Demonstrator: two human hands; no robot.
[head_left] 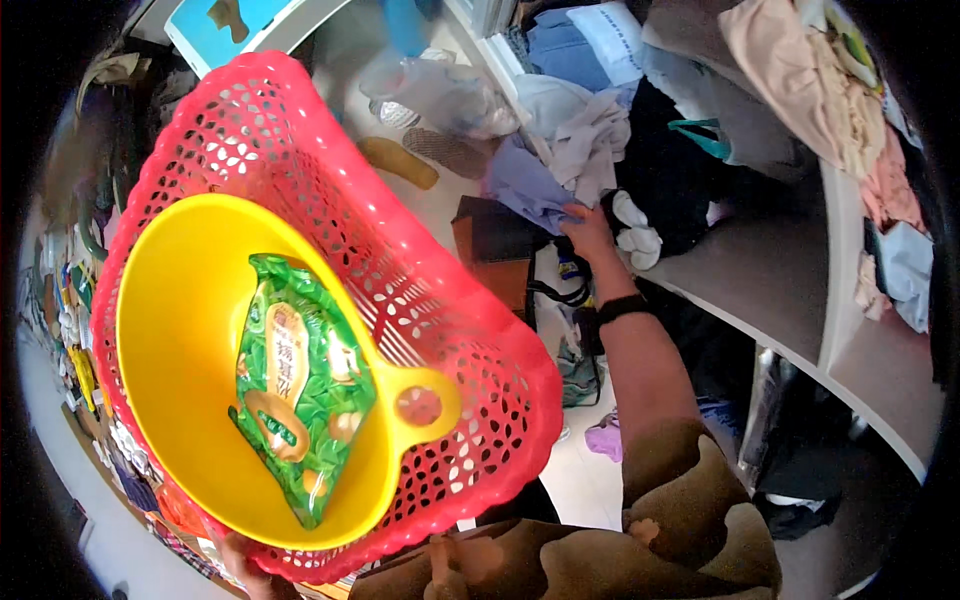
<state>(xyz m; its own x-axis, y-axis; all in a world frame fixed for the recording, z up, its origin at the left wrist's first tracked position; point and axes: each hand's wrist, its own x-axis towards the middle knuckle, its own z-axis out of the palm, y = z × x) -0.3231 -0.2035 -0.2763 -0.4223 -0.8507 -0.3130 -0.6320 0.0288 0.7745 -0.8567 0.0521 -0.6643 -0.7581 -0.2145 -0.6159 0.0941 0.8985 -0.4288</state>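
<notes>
My left hand (248,568) grips the near lower rim of a red perforated plastic basket (440,270), and most of its fingers are hidden under the rim. Inside the basket sits a yellow plastic bowl (170,370) with a ring handle. A green snack packet (300,380) lies in the bowl. My right hand (590,235) reaches forward to the shelf, its fingers closed on the edge of a lavender cloth garment (530,185). Beside that hand are white bundled socks (638,240).
Piled clothes (590,130) fill the shelf unit (760,285) at right. A dark and brown box (495,250) stands below my right hand. Clear plastic bags (440,95) and slippers (400,163) lie on the floor beyond the basket. Assorted clutter (80,330) lines the left.
</notes>
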